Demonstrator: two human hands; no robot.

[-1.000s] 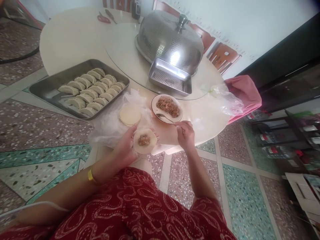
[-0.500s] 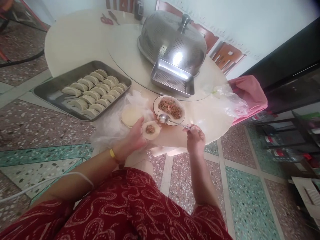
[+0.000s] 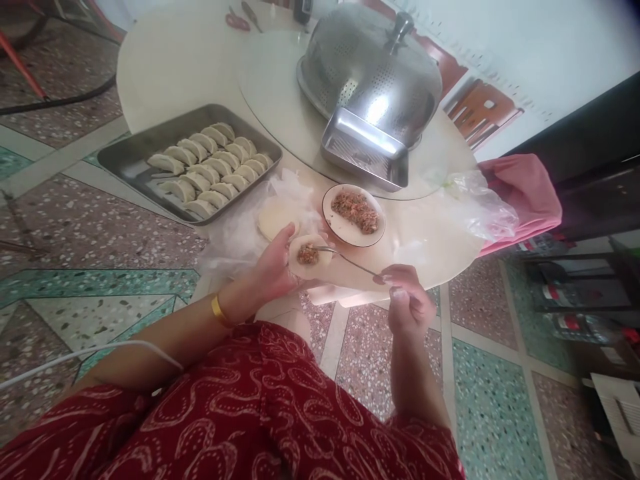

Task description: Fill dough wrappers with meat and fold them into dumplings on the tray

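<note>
My left hand (image 3: 277, 268) holds a round dumpling wrapper (image 3: 321, 268), its thumb at the wrapper's edge and the other fingers partly hidden beneath. A mound of meat filling (image 3: 307, 253) lies on the wrapper. In my right hand (image 3: 407, 297) the handle of a metal spoon (image 3: 353, 263) is pinched; the spoon's bowl end touches the filling on the wrapper. Just beyond stands a white dark-rimmed plate (image 3: 345, 235) with more filling (image 3: 356, 212) on it. Behind my left hand a stack of wrappers (image 3: 275, 220) rests on crumpled clear plastic (image 3: 235, 233).
A dark metal tray (image 3: 130, 157) of folded dumplings sits at the left table edge. An empty steel pan (image 3: 365, 163) leans near a perforated domed cover (image 3: 370, 73) on the glass turntable. Red scissors (image 3: 237, 22) lie far back. A pink cloth (image 3: 520, 193) hangs at the right.
My right hand has brought the spoon from the plate's edge over to the wrapper, onto the filling. The camera view has shifted, moving the table's things rightward and slightly up.
</note>
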